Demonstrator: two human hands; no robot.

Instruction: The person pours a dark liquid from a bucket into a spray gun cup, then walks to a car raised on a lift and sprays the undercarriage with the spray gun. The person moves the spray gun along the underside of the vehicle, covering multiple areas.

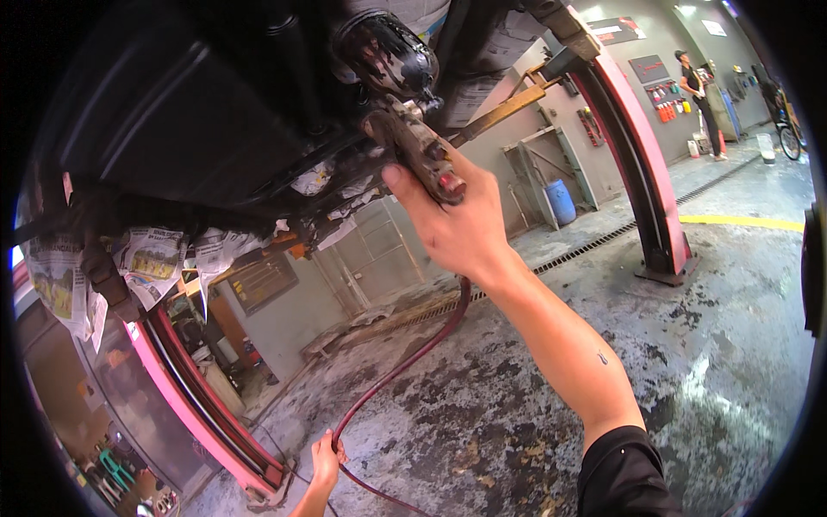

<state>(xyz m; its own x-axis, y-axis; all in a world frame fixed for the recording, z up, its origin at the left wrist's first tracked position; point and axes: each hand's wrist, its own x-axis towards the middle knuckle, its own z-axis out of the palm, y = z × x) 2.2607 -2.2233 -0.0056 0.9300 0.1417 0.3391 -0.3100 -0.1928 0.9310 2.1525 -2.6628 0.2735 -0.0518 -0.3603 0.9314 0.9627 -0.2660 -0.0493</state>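
Observation:
Raised beneath a vehicle's dark underside (172,112), my right hand (465,220) is wrapped round a grimy spray gun (418,155). A round cup (388,56) smeared with glossy black sits at the gun's far end, close under the vehicle. From below my right hand a dark red hose (405,366) curves down to the lower left. My left hand (326,458) is closed round this hose, low in the view. My fingers on the far side of the gun are partly hidden.
Printed newspaper sheets (155,258) hang at the vehicle's left side. Pink lift posts stand at left (194,388) and right (633,164), with a yellow lift arm (508,108) overhead. A blue drum (561,202) stands by the wall. A person (696,90) stands far right.

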